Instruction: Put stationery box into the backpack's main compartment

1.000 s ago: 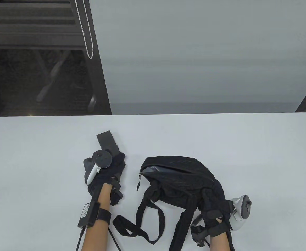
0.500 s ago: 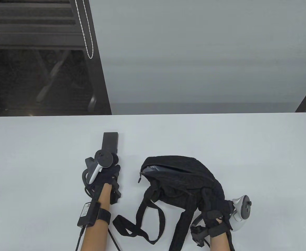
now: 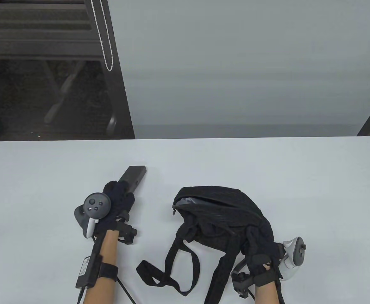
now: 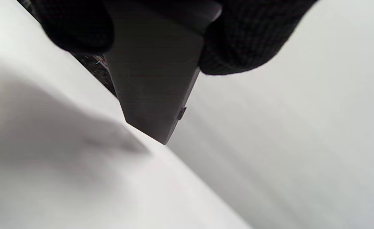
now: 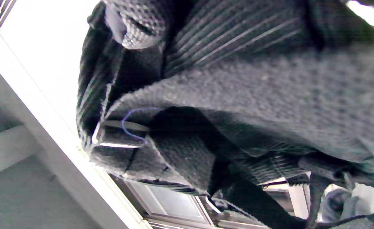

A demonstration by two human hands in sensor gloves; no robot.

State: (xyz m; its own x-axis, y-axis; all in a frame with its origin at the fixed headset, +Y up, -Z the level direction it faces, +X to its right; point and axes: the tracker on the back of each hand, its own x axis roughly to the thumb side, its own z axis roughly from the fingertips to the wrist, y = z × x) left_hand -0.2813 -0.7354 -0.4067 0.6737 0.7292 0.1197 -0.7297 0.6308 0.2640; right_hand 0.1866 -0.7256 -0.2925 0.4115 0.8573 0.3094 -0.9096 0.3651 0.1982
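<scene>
Black throughout: left of the backpack (image 3: 222,209) on the white table (image 3: 267,164), our left hand (image 3: 115,202) grips the stationery box (image 3: 133,178), its small side stud visible only at the wrist, while our right hand (image 3: 260,250) clutches backpack fabric.

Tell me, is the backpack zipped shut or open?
Open. The backpack shows a gaping slit along its top with pale lining visible inside, its zipper pull hanging at the left end.
</scene>
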